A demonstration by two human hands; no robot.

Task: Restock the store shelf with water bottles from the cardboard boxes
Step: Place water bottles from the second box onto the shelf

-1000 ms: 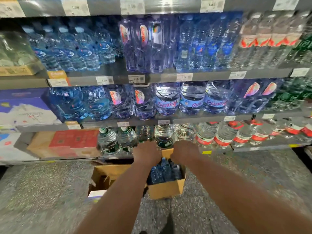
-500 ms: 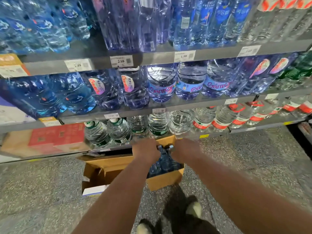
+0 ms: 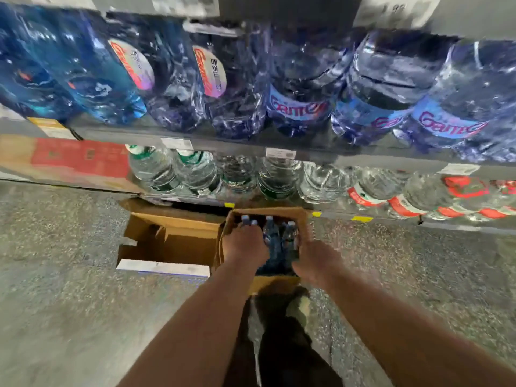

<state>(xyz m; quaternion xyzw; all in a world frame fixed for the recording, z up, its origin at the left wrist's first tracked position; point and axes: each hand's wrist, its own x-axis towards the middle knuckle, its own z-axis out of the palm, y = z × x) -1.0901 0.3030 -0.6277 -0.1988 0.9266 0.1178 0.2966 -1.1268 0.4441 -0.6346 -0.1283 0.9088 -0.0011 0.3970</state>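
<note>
The left hand (image 3: 244, 244) has sunk deeper into the cardboard box (image 3: 275, 284) than a moment ago, its fingers curled over the blue-capped water bottles (image 3: 272, 241) standing inside. The right hand (image 3: 317, 261) has slid out to the box's right wall, and blur hides its grasp. The box sits on the floor (image 3: 69, 303) beside a second open box (image 3: 173, 247), below the shelf (image 3: 363, 160).

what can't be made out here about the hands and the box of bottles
Head view, the only one:
1. Left hand grip: fingers hidden behind its own back, among the bottles.
2. Right hand grip: motion blur; on the cardboard box wall or a bottle, unclear.
3. Bottle count: covered by both hands.
4. Price tags: blurred, unreadable.
</note>
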